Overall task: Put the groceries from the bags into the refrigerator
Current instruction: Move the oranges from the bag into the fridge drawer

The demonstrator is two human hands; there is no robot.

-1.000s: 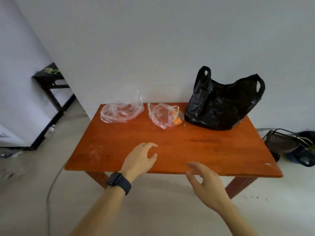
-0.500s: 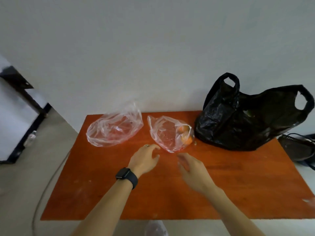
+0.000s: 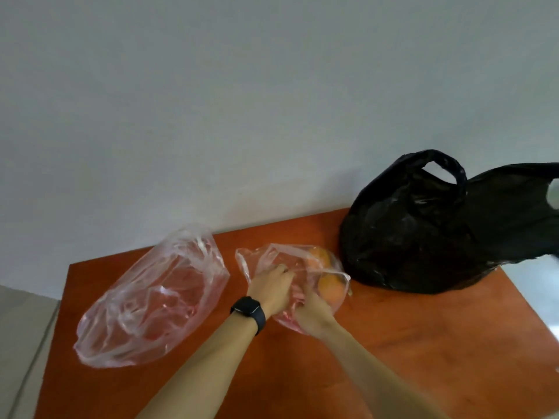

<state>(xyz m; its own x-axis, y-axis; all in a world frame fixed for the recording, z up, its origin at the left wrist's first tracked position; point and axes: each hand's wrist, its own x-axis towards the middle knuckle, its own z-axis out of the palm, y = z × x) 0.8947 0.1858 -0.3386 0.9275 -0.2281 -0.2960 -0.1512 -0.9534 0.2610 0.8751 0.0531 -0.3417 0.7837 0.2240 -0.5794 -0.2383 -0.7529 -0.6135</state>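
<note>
– What have your fingers got?
– My left hand and right hand meet near the middle of the table. Both sets of fingers curl tight into the near side of the small clear bag.
– And the groceries?
– Two oranges lie inside it, past my knuckles. The large clear bag sprawls along the left edge. The black bag stands at the far right, by the wall.

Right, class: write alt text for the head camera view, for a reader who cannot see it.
A left hand and right hand grip a small clear bag of oranges on a wooden table. A larger clear bag lies left of it, a black bag right.
</note>
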